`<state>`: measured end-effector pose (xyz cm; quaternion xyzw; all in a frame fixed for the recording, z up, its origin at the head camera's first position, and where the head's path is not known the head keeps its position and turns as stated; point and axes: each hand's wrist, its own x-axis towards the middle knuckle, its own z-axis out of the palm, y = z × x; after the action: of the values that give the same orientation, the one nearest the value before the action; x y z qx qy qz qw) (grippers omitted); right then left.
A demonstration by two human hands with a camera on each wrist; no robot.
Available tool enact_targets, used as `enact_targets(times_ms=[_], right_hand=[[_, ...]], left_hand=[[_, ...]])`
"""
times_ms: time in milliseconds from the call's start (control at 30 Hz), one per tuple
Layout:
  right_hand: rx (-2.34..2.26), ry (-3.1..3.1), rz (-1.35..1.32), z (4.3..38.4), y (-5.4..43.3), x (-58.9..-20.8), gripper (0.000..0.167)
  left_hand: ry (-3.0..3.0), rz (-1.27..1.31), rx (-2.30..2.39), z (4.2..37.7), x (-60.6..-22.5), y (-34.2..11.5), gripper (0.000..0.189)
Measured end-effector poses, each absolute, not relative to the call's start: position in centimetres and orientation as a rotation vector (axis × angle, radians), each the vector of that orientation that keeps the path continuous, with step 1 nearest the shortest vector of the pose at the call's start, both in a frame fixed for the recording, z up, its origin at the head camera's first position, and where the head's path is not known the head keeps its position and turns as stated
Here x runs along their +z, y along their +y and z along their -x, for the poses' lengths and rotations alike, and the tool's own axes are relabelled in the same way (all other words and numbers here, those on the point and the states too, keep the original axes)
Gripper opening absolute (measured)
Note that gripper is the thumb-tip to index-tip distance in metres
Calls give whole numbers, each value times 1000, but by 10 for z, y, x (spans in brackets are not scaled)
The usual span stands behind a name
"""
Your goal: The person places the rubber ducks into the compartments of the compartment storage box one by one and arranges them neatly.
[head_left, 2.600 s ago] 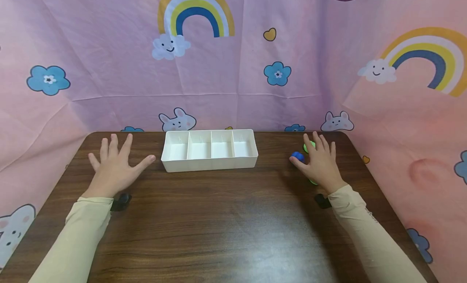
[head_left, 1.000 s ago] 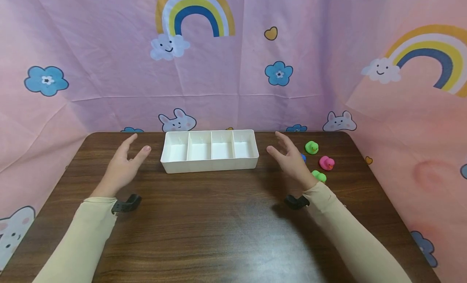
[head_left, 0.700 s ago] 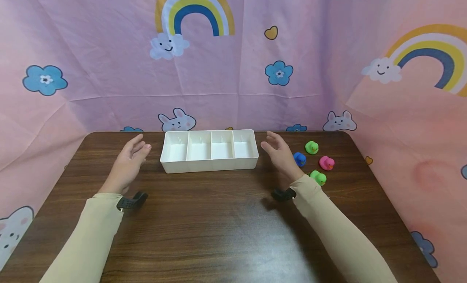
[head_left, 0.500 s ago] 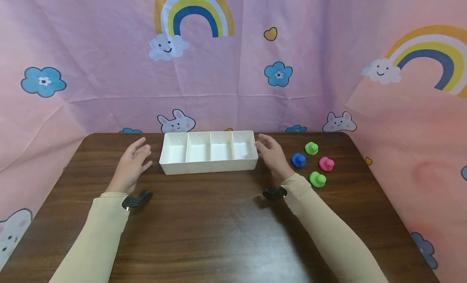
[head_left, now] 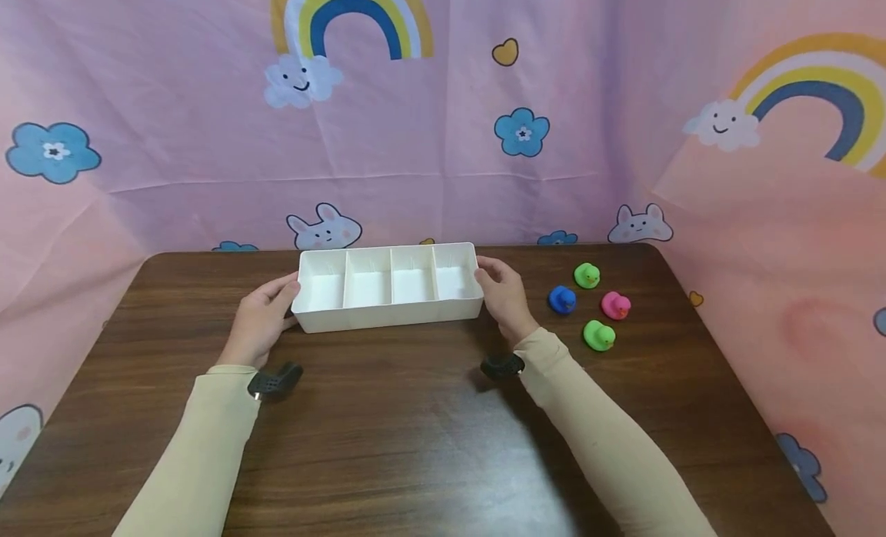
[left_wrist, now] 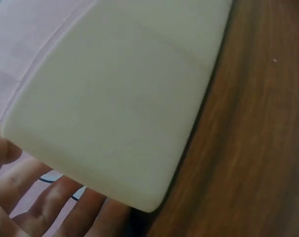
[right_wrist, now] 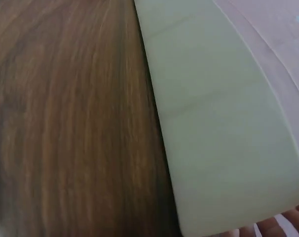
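A white four-sided storage box [head_left: 391,315], divided into several compartments, sits near the back of the table with its open side up. My left hand [head_left: 256,321] holds its left end, thumb at the rim and fingers against the end wall. The right hand [head_left: 507,300] grips the opposite end in the same way. In the left wrist view the box's outer wall [left_wrist: 115,98] fills the middle, with the left fingers [left_wrist: 48,207] along its end. Only a few right fingertips [right_wrist: 270,228] show beyond the wall [right_wrist: 223,128] in the right wrist view.
Right of the right hand stand several small rubber ducks: a blue duck [head_left: 562,299], a pink duck [head_left: 615,305], a far green duck [head_left: 587,275] and a near green duck [head_left: 598,335]. A patterned pink cloth [head_left: 388,137] hangs behind the dark wooden table [head_left: 388,445].
Both hands have moved inward to the box's ends and now hold it; the right hand came away from over the ducks, uncovering them. The head view has shifted slightly.
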<state>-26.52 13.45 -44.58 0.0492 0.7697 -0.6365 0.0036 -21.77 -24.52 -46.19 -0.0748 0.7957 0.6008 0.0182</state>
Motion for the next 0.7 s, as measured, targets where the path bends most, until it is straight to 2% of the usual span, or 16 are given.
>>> enact_targets(times_ms=[700], right_hand=[[-2112,2236,-140,217,156,-450,41]], left_hand=[[2432,234,1896,183,-464,-235,62]])
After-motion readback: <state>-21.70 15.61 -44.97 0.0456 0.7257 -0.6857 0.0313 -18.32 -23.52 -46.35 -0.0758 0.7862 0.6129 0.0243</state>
